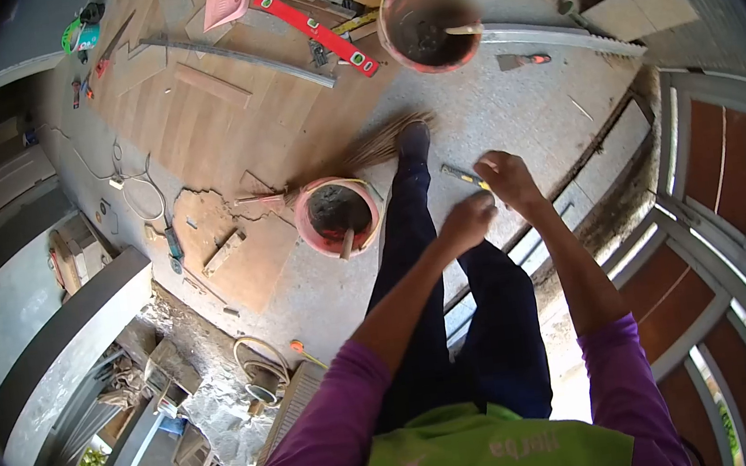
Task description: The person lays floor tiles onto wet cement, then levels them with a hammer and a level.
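My left hand (pixel 470 223) is closed, fingers curled, in front of my legs. Just beyond it and slightly higher, my right hand (pixel 508 181) has its fingers bent together in a pinch. I cannot tell what, if anything, is in either hand. A slim tool with a yellow and dark handle (pixel 469 178) shows between the two hands, its handle end close to the fingers in this view. My foot (pixel 415 139) is on the grey floor beside a straw broom (pixel 372 149). Left of my leg stands a reddish bucket (pixel 305 227) with dark mortar and a wooden handle in it.
A second mortar bucket (pixel 384 38) stands at the top, near a red spirit level (pixel 311 31) and a pink dustpan (pixel 225 2). A scraper (pixel 523 60) lies on the right. Wood planks (pixel 215 85) cover the left floor. Slatted panels (pixel 717 153) line the right.
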